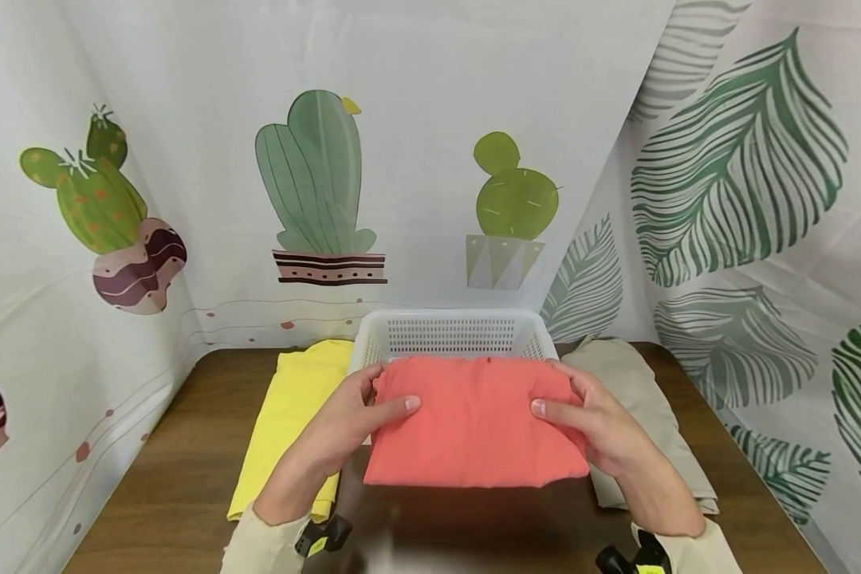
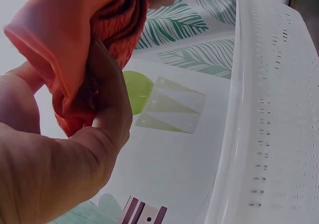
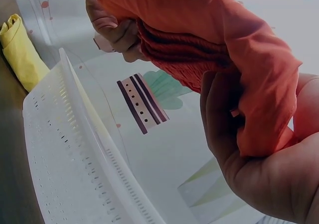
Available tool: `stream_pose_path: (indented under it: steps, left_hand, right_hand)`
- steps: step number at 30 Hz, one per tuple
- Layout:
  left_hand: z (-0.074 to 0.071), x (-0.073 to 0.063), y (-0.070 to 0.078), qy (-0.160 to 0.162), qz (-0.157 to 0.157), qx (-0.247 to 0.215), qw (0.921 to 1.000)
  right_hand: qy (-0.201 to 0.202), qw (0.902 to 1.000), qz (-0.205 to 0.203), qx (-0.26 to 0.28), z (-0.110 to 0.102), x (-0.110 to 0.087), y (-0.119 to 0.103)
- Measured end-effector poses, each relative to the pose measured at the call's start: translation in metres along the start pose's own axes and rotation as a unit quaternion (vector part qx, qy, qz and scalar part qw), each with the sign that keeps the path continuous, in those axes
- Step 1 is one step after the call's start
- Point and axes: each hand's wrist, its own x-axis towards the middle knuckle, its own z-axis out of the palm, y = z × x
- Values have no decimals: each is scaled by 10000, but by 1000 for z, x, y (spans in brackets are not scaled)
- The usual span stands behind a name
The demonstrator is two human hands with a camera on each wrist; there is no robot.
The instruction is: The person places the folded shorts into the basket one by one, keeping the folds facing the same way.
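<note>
A folded coral-red garment [image 1: 477,434] hangs level above the table, between my two hands. On its left end, my left hand [image 1: 346,418] grips it with the thumb on the near face and the fingers behind. The right hand [image 1: 606,421] holds the other end the same way. In the right wrist view, several folded layers with a gathered, elastic-looking edge [image 3: 182,55] show on the garment's far side. Just behind the garment stands a white plastic basket [image 1: 452,316] with slotted walls; the garment hides its front part and most of its inside.
Folded yellow cloth [image 1: 294,414] lies left of the basket on the brown wooden table [image 1: 158,478]. To the right lies a folded grey-beige cloth [image 1: 642,414]. A white curtain [image 1: 423,119] printed with cacti and leaves hangs behind the table and along its sides.
</note>
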Motion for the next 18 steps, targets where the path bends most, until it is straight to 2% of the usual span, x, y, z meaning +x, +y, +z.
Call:
stream_pose_path:
  steps: [4,11,18]
  left_hand:
    - [0,2,-1,121,51,59,9999]
    - [1,6,-2,206,-12,-113,9997]
    - [0,8,-3,239,87,-95,9996]
  right_hand:
    - [44,10000,14,-33,-2,2,-1]
    - [137,9999,87,-29,-6,5,-1]
    - [39,9999,54,97,-9,8,0]
